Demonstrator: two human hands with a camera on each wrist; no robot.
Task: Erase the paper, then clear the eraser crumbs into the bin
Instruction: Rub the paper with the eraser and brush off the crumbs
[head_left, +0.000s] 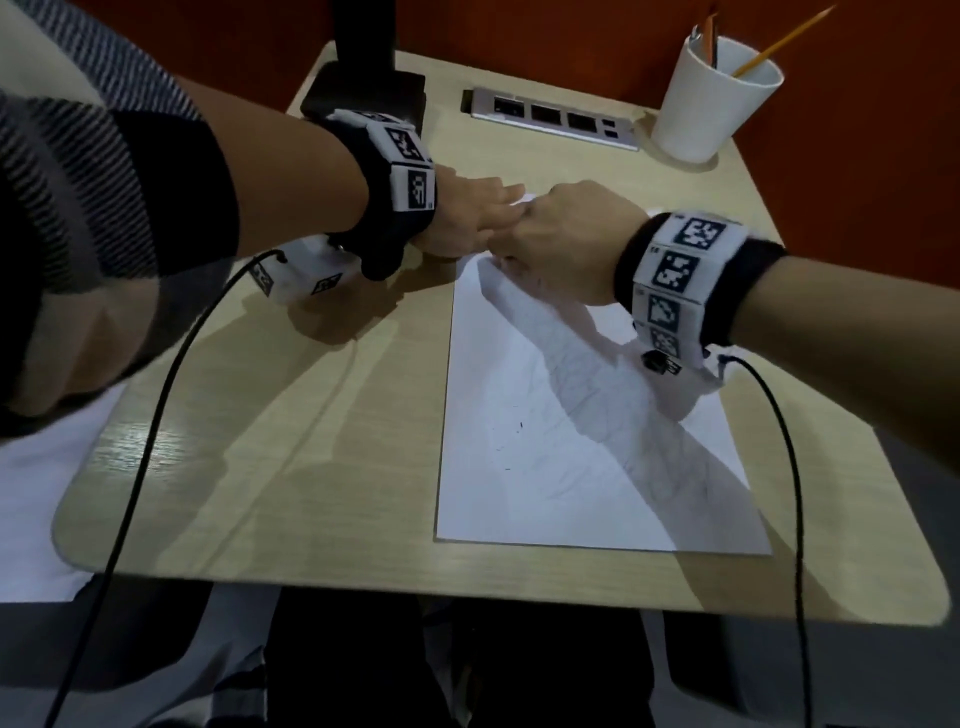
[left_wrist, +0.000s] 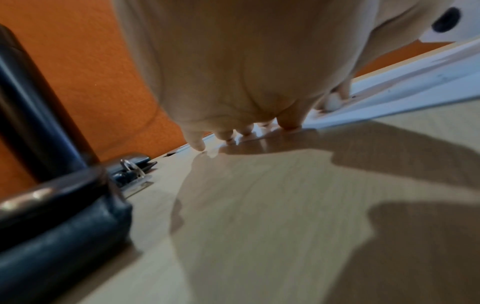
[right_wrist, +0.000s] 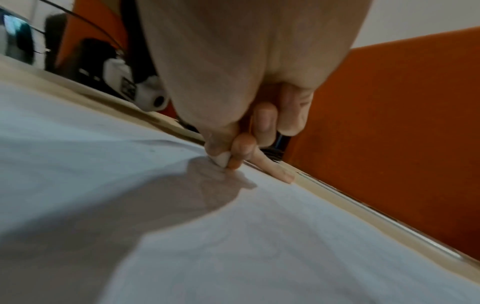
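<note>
On the desk (head_left: 311, 467), one paper (head_left: 571, 467): left hand (head_left: 467, 218) flat, right hand (head_left: 566, 244) grip pinching one eraser (right_wrist: 221, 158).

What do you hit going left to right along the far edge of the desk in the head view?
Black stand base → socket strip → white cup holding pencils.

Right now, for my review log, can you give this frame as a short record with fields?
surface: wooden desk
paper: flat on the desk, faint marks and a few dark specks
left hand: fingers straight, pressing the paper's far corner
right hand: pinching a white eraser against the paper
white cup: far right corner, holding pencils
bin: not in view
</note>
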